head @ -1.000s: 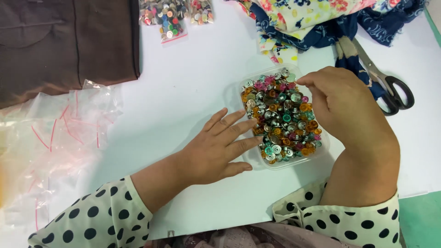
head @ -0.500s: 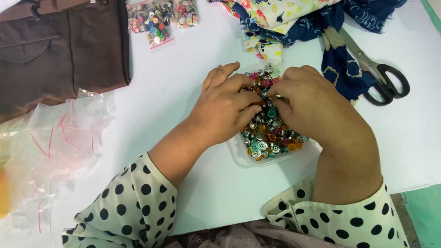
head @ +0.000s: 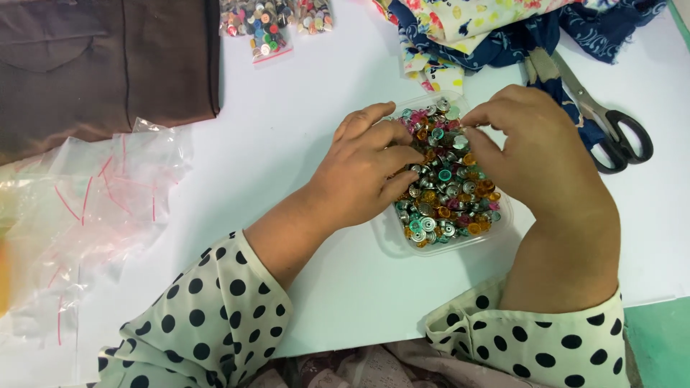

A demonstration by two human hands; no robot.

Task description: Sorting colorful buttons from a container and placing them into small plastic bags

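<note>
Since half a second ago, both hands stay in the clear tray [head: 388, 241] of buttons [head: 449, 194] at centre: left hand [head: 366, 169] loosely curled, right hand [head: 532, 151] pinching one, white surface [head: 287, 129] unchanged.

- Clear shallow plastic tray [head: 392, 243], roughly square, flat on the white table, partly covered by both hands
- Snap buttons [head: 449, 197] heaped inside: small, round, silvery with green, orange, pink centres
</note>
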